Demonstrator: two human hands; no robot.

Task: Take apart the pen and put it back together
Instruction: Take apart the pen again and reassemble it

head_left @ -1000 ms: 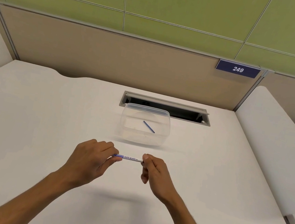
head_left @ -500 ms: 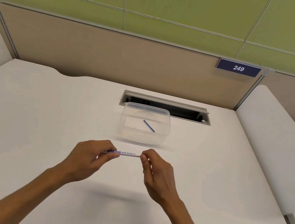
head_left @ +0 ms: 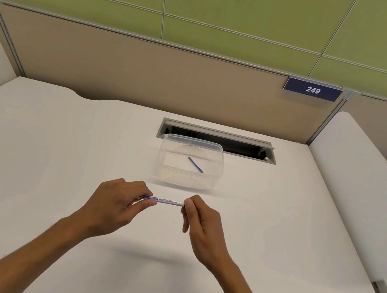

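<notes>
Both hands hold a marker pen level above the white counter (head_left: 53, 173).

The left hand (head_left: 116, 206) pinches one end of the pen (head_left: 167, 201) and the right hand (head_left: 201, 221) pinches the other. Beyond them a clear tub (head_left: 218, 168) holds a thin blue stick (head_left: 195, 165).

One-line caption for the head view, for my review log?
Left hand and right hand hold a whiteboard marker by its ends above a white desk.

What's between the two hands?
In the head view, the white pen spans the gap: the left hand pinches one end, the right hand the other.
</notes>
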